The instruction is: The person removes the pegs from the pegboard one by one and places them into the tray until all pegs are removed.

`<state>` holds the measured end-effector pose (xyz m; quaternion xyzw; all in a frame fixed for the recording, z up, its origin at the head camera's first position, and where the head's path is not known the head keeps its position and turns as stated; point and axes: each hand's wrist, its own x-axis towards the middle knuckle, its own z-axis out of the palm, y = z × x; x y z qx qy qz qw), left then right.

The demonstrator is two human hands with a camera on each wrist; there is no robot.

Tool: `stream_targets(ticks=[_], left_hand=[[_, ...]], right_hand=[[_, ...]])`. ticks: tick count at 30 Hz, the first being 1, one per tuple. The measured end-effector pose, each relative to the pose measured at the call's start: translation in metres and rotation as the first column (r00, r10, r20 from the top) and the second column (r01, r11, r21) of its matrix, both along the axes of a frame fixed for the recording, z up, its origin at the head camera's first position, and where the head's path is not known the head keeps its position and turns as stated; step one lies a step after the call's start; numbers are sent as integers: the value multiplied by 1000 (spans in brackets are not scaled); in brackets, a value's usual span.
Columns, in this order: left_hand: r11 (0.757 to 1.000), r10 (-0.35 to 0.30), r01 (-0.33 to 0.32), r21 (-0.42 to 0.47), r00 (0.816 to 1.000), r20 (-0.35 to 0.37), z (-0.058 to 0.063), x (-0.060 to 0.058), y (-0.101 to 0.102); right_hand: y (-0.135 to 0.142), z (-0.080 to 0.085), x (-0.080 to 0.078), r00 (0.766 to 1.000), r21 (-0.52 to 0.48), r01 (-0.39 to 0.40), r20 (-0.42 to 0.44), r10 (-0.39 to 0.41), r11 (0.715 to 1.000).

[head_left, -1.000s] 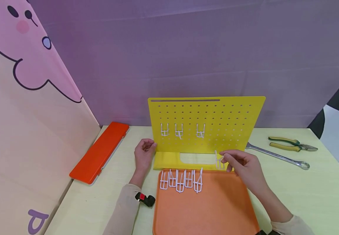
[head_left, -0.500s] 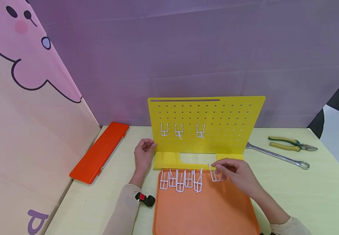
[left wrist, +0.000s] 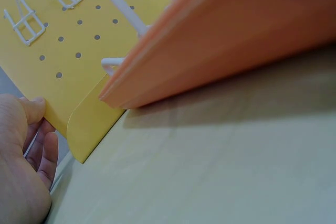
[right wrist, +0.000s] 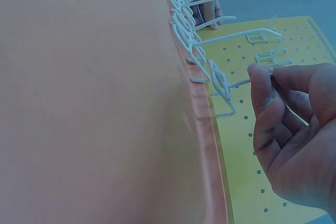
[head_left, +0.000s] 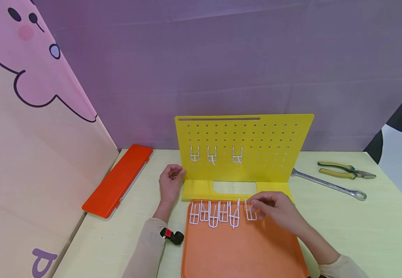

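A yellow pegboard (head_left: pixel 246 154) stands upright with three white wire hooks hung on its front. My left hand (head_left: pixel 171 183) holds its lower left edge; in the left wrist view the thumb (left wrist: pixel 34 109) lies against that edge, with the other fingers curled beside it. Between thumb and forefinger, my right hand (head_left: pixel 274 210) pinches a white pegboard hook (head_left: pixel 251 214) by its prong, as the right wrist view shows. That hook is at the far rim of the orange tray (head_left: pixel 239 251), right of several similar hooks (head_left: pixel 213 216) lined up along the rim.
On the left of the table lies a red case (head_left: pixel 121 179). A combination wrench (head_left: pixel 329 185) and pliers (head_left: pixel 347 170) with yellow-green handles lie to the right. A purple cloth wall (head_left: pixel 235 69) rises behind the pegboard.
My right hand has brought the pinched hook down and to the left, from in front of the pegboard's base to the tray's far rim. The left hand stays at the board's edge.
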<state>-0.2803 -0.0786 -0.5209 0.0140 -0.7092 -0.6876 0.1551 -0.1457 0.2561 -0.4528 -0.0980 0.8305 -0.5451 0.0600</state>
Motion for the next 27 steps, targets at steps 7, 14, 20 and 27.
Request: stream_targets(ticks=[7,14,20,27], left_hand=[[1000,2,-2,-2,1000,-1,0,0,0],[1000,10,-10,-1,1000,-15,-2,-2,-1],[1000,6,-6,-5,1000,-15,-2,-1,0],[1000,10,-10,-10,1000,-15,-2,-1,1]], right_hand=[[-1,-3,-2,999,22,-29,39,29,999],[-4,-9,-5,997,-5,-75,27,76,997],[-8,-12,-7,995,2,-89,42,89,996],[-10,-12,-5,993,2,-105,49,104,995]])
